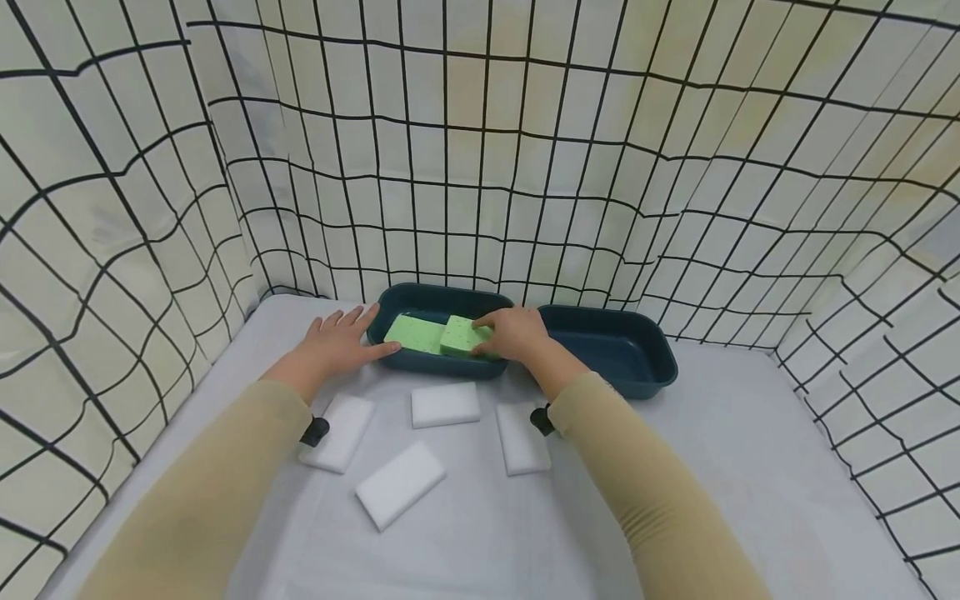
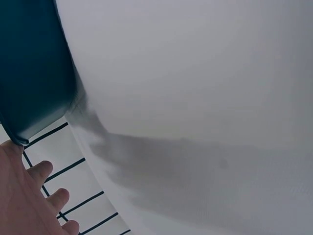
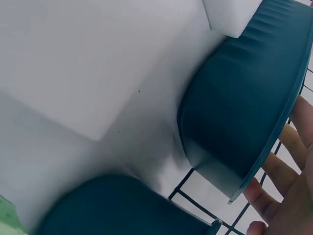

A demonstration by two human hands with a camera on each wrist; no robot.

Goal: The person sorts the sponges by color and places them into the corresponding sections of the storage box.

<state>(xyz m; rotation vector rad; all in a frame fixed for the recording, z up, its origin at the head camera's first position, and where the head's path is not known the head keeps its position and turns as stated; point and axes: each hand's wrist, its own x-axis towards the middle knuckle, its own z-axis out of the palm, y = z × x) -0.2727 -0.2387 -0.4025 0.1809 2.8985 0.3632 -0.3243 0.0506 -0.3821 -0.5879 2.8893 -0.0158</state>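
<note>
Two light green sponges lie in the left dark teal bin (image 1: 450, 367): a flat left one (image 1: 416, 335) and a right one (image 1: 459, 335) that sits higher and overlaps it. My right hand (image 1: 517, 333) reaches over the bin's right end and pinches the right green sponge between thumb and fingers. At the bin's left end my left hand (image 1: 337, 340) has its fingers spread, the thumb extended to the front rim. In the left wrist view, its fingers (image 2: 41, 171) stand beside the bin wall (image 2: 36, 73). The right wrist view hides the pinched sponge.
A second teal bin (image 1: 611, 346) stands to the right. Several white sponges lie on the white-covered table in front, among them a middle one (image 1: 445, 405) and a near one (image 1: 400, 485). Black wire mesh (image 1: 465, 167) surrounds the back and sides.
</note>
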